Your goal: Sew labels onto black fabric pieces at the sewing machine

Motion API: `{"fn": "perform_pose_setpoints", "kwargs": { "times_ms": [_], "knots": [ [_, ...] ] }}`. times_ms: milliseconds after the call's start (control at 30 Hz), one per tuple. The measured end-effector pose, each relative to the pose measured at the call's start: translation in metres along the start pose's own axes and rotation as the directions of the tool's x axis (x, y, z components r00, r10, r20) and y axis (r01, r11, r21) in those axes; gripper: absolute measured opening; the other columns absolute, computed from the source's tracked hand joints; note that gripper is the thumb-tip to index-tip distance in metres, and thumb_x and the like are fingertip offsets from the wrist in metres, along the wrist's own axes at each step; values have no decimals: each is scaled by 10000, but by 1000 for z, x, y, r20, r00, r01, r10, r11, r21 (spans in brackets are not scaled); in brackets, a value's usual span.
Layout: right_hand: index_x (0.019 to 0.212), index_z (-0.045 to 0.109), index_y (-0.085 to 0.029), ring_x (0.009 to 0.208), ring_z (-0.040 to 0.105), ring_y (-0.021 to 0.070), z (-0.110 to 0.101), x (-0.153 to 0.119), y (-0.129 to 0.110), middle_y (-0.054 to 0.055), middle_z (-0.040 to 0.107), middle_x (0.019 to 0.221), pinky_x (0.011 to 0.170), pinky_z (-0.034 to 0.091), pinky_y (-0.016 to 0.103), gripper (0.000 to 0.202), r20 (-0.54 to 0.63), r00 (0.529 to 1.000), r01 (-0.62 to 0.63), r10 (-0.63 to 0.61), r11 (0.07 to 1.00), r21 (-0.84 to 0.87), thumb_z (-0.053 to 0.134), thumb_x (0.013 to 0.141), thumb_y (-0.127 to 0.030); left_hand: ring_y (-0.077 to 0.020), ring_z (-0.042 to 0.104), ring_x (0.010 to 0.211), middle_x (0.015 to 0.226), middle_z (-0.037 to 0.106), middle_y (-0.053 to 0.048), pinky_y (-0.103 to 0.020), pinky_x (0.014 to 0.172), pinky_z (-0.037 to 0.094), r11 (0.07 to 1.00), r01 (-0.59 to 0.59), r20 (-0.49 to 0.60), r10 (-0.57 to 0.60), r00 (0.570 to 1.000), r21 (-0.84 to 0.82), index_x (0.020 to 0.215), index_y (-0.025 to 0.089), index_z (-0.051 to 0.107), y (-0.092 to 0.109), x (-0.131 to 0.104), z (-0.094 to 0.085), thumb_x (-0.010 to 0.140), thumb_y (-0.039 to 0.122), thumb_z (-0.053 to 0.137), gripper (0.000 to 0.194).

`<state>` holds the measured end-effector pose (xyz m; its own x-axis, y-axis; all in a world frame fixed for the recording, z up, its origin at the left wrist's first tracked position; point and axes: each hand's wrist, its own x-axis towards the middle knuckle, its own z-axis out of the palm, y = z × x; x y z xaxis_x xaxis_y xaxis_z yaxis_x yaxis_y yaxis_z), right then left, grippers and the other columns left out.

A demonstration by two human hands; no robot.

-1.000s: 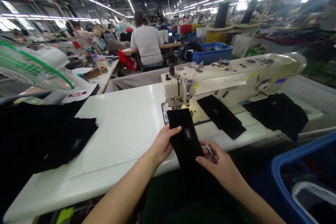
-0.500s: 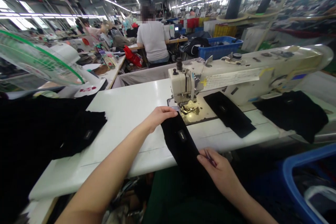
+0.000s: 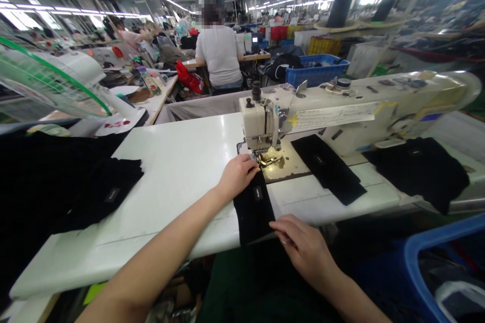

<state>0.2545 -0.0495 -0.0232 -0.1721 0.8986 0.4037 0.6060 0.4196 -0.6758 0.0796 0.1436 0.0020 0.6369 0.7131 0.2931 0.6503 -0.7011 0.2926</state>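
Observation:
A black fabric piece (image 3: 253,217) with a small label hangs slightly over the front edge of the white table, its far end close to the presser foot (image 3: 270,161) of the sewing machine (image 3: 261,123). My left hand (image 3: 238,175) is closed on the far end of the fabric, fingertips beside the foot. Lower down, my right hand (image 3: 299,242) pinches the fabric's right edge near the table edge. Something small shows between its curled fingers, too little to name. To the right of the needle lies another black labelled piece (image 3: 324,166).
More black fabric (image 3: 420,166) lies at the right end of the table, and a black pile (image 3: 109,192) at the left. A fan (image 3: 53,81) stands back left. A blue basket (image 3: 411,262) sits low at right. A person in white (image 3: 217,55) sits ahead.
My left hand has come nearer the presser foot, its fingers curled further over the fabric. My right hand has shifted left and slightly down along the edge. The fabric now lies straighter towards me.

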Motion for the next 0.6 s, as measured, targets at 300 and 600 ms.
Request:
{"fn": "perform_pose_setpoints", "kwargs": {
  "times_ms": [300,600],
  "knots": [
    [1049,634,-213,915,684,206,2,9,11,86,692,1034,784,572,318,274,-13,999,29,-31,992,-124,478,893,-52,-213,597,889,934,642,-103,-349,852,504,987,-111,-67,104,992,-112,998,138,756,-21,7,7,926,176,604,172],
    [1035,586,-211,883,660,198,5,10,11,67,664,1015,742,535,294,304,-26,1000,14,-17,994,-105,503,825,-8,-214,592,861,906,630,-85,-367,815,523,982,-146,-130,130,983,-117,994,161,753,-28,8,13,918,183,620,155]
  ]
}}
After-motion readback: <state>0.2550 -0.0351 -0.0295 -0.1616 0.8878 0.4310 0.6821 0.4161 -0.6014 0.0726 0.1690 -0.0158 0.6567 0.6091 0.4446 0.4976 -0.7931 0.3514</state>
